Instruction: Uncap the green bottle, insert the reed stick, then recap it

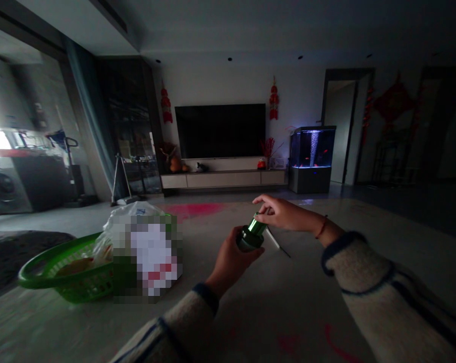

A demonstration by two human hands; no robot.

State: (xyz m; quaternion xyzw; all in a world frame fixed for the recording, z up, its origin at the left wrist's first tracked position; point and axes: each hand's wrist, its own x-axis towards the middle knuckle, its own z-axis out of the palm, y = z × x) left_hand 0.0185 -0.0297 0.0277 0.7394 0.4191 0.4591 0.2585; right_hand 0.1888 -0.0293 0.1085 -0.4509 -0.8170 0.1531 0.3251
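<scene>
My left hand [231,259] is wrapped around a small dark green bottle [246,241], tilted slightly to the right. On its top is a narrower, shiny green cap [255,225]. My right hand [279,212] comes from the right, with thumb and fingers closed on the upper end of this cap and some fingers curled above it. Just below the right hand shows a thin pale stick [275,239] with a dark, narrow tip. Whether it lies on the table or touches the hand I cannot tell.
To the left, a green plastic basket [84,290] holds a clear plastic bag [137,209]. A blurred white and red package [154,252] sits beside it. Pink-red patches [197,209] mark the pale tabletop [197,322]. Beyond stand a TV cabinet [224,179] and a lit aquarium [313,148].
</scene>
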